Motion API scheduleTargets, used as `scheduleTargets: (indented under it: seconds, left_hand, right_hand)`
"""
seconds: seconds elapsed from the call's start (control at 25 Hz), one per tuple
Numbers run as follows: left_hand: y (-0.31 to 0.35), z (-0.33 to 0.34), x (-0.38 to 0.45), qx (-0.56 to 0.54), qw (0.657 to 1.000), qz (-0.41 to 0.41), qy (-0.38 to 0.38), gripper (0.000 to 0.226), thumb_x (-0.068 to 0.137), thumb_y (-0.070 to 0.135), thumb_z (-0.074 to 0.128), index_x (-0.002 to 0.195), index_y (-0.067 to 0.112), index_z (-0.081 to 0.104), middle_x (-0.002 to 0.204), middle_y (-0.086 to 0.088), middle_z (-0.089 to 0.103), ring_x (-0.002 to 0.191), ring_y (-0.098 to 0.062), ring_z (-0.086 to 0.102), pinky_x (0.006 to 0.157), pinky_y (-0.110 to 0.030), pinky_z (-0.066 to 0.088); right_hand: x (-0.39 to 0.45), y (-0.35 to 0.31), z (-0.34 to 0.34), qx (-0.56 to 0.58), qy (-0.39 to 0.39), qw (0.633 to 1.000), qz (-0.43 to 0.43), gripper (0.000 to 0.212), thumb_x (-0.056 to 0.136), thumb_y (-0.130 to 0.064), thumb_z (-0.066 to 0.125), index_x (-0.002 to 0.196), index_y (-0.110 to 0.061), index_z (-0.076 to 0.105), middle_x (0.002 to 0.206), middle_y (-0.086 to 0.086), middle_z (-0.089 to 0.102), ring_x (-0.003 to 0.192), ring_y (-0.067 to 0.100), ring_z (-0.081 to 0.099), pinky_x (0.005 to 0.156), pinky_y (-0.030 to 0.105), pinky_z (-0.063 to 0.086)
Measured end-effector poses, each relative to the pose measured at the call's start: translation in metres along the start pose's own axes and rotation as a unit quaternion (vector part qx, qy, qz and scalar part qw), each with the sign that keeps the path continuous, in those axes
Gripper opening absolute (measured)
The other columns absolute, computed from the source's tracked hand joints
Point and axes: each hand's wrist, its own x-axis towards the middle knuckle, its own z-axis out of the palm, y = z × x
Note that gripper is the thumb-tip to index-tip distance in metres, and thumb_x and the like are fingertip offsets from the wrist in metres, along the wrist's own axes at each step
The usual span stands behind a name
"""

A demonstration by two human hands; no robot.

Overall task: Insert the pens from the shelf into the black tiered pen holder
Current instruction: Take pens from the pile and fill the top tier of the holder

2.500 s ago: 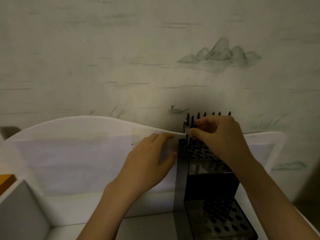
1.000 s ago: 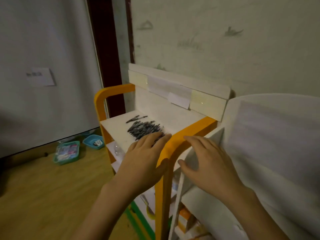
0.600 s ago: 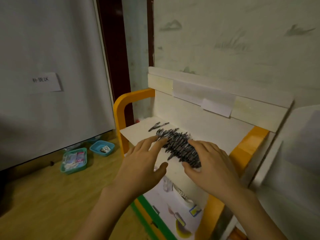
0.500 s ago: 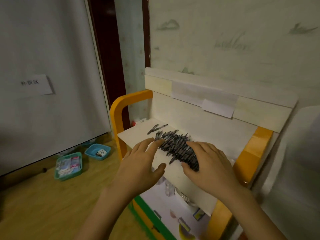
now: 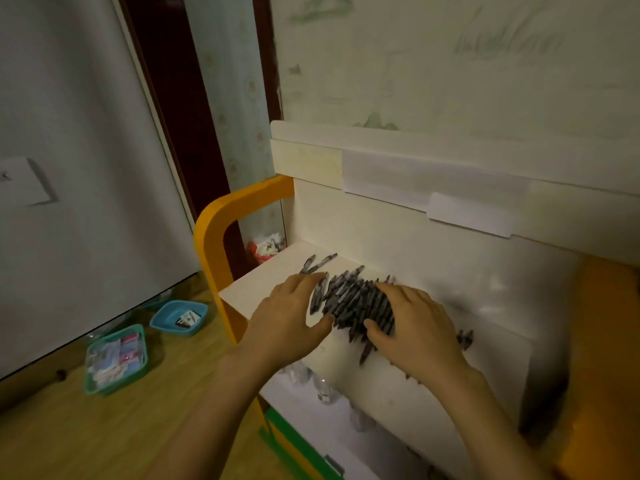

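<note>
Many pens [image 5: 356, 301] heaped on shelf [image 5: 263, 282]; left hand [image 5: 291, 318] and right hand [image 5: 415, 323] flank them, fingers spread, nothing gripped (apparently to gather).

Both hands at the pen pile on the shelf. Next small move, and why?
Probably curl the right hand around a small bunch from the pen pile and lift it. Both hands flank the heap, the left hand open at its left edge, the right lying on the pens, nothing gripped yet. The holder is out of view.

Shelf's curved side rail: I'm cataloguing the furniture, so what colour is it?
Orange; the side rail shows in the head view.
</note>
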Motion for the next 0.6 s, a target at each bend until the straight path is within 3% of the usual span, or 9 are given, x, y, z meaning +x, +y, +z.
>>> scheduleTargets:
  seconds: [0.36,0.48,0.6]
  left_hand:
    - [-0.038,0.089,0.112,-0.059,0.992,0.01,-0.111,0.067,0.088,0.05,0.058,0.144,0.024,0.034,0.143,-0.002,0.044,0.127,-0.022,0.046,0.097,-0.037,0.047]
    - [-0.037,0.123,0.134,-0.025,0.989,-0.017,-0.144,0.074,0.084,0.061,0.055,0.142,0.02,0.037,0.142,-0.005,0.044,0.127,-0.024,0.045,0.1,-0.041,0.047]
    - [-0.036,0.148,0.15,0.019,0.977,-0.05,-0.204,0.093,0.076,0.075,0.051,0.146,0.017,0.029,0.149,-0.011,0.033,0.135,-0.031,0.034,0.107,-0.048,0.039]
  right_hand:
    - [0.058,0.036,0.035,-0.045,-0.033,0.992,0.109,0.064,0.088,-0.057,0.047,0.144,-0.029,0.035,0.139,-0.007,0.05,0.128,0.017,0.044,0.106,0.036,0.039]
    - [0.064,0.041,0.037,-0.065,-0.045,0.988,0.136,0.061,0.089,-0.055,0.047,0.144,-0.03,0.035,0.136,-0.008,0.05,0.127,0.016,0.043,0.106,0.033,0.036]
    - [0.071,0.042,0.041,-0.069,-0.046,0.984,0.161,0.059,0.09,-0.053,0.046,0.143,-0.031,0.035,0.135,-0.008,0.05,0.126,0.016,0.042,0.107,0.032,0.032]
